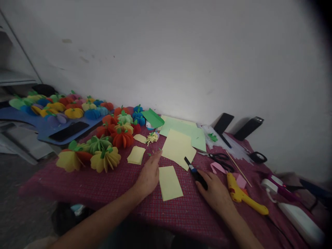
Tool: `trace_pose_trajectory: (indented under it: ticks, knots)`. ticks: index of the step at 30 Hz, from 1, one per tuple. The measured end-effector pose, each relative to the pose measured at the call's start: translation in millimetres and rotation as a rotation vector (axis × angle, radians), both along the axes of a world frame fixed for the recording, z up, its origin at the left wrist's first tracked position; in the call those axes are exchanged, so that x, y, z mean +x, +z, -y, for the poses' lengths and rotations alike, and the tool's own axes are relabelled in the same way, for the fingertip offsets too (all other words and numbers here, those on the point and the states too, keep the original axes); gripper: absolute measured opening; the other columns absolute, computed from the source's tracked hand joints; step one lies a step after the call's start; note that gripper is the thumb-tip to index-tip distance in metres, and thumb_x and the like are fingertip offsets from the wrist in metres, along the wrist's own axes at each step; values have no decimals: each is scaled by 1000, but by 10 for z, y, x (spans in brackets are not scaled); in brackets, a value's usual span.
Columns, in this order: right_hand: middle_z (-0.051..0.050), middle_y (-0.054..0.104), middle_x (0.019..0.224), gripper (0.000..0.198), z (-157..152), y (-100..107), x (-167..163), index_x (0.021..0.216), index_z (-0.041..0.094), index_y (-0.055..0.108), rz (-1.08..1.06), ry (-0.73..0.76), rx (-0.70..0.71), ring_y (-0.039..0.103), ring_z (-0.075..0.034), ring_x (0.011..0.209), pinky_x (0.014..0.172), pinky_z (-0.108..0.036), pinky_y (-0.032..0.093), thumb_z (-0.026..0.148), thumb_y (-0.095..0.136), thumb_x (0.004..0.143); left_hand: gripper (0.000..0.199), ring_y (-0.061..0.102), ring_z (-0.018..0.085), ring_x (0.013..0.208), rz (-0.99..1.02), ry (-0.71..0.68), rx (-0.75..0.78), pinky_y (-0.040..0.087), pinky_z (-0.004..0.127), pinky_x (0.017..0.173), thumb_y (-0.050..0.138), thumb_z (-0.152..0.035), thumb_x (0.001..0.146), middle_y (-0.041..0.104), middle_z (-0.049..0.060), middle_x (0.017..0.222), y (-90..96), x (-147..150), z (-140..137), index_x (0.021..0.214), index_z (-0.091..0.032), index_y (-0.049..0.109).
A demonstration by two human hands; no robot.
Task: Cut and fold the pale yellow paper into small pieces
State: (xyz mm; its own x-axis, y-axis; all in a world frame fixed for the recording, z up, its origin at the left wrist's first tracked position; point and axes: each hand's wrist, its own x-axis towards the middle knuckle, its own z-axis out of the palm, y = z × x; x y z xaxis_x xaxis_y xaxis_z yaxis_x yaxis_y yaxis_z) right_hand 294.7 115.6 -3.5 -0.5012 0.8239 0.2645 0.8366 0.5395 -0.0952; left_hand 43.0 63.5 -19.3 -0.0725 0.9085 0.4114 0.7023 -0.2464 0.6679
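Note:
My left hand (148, 175) rests on the cloth at the left edge of a small stack of pale yellow paper rectangles (171, 184), fingers stretched forward and nothing visible in them. A dark, long tool with a white-and-blue band (193, 169), perhaps a stapler, lies under the fingers of my right hand (216, 192), which are closed around its near end. Its tip reaches toward a larger sheet of pale yellow paper (177, 145). Left of my left hand is another yellow stack (136, 155), with a heap of yellow paper scraps (152, 137) behind it.
Many folded paper pumpkins (105, 159) crowd the left side and a blue side table (46, 129), where a black phone (69, 131) lies. On the right are black scissors (221, 160), a yellow glue gun (243, 197), a wooden stick (240, 169) and a white power strip (301, 223).

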Motion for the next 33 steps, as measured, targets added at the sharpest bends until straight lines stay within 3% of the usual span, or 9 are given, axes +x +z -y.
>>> trace_pose_trajectory:
  ticks: [4, 6, 9, 14, 18, 22, 29, 33]
  knots:
    - [-10, 55, 99, 33, 32, 75, -151, 106, 16, 52, 9, 1, 22, 48, -24, 93, 82, -38, 37, 29, 43, 77, 54, 31, 15, 118, 158, 114, 43, 25, 34, 99, 31, -4, 75, 36, 6, 129, -18, -85, -74, 127, -17, 25]
    - [-9, 55, 99, 32, 106, 127, -288, 107, 18, 51, -27, 46, -69, 50, -21, 90, 78, -33, 40, 29, 40, 79, 53, 36, 16, 114, 152, 106, 41, 28, 35, 97, 33, -4, 75, 41, 6, 124, -27, -89, -77, 125, -18, 29]
    - [-7, 55, 98, 33, 176, 168, -541, 109, 20, 49, -94, 152, -174, 50, -19, 91, 80, -29, 38, 26, 44, 77, 47, 43, 17, 106, 83, 85, 8, 32, 36, 93, 33, -5, 76, 49, 6, 114, -14, -67, -48, 121, -18, 36]
    - [-7, 54, 89, 36, 107, 155, -860, 106, 17, 49, -150, 135, -304, 52, -16, 76, 69, -26, 40, 22, 52, 71, 42, 46, 18, 100, -71, 14, -59, 36, 34, 88, 35, -8, 76, 52, 6, 108, 27, -5, 12, 117, -19, 39]
    - [-6, 54, 87, 48, 52, 124, -911, 108, 16, 47, -239, 145, -415, 51, -15, 71, 63, -24, 39, 18, 59, 61, 42, 42, 19, 103, -258, -69, -91, 31, 37, 90, 39, -11, 74, 49, 6, 110, 39, 35, 36, 115, -20, 41]
    - [0, 55, 75, 47, 28, 82, -864, 110, 19, 44, -380, 164, -539, 50, -12, 63, 56, -22, 37, 19, 56, 65, 43, 41, 19, 104, -267, -72, -107, 31, 36, 90, 39, -12, 75, 47, 6, 112, 67, 43, 34, 117, -20, 38]
    - [2, 58, 67, 28, -72, 124, -802, 98, 20, 53, -415, 171, -521, 50, -11, 59, 52, -20, 32, 20, 52, 70, 45, 40, 20, 108, -134, -35, -78, 31, 37, 92, 38, -15, 77, 45, 7, 116, 55, 41, 17, 122, -19, 32]
    - [1, 57, 67, 12, -138, 182, -765, 78, 19, 57, -476, 180, -447, 49, -11, 60, 54, -21, 32, 21, 45, 75, 48, 38, 21, 112, -1, -32, -63, 29, 38, 94, 41, -19, 78, 41, 9, 123, 35, 5, -47, 124, -18, 28]
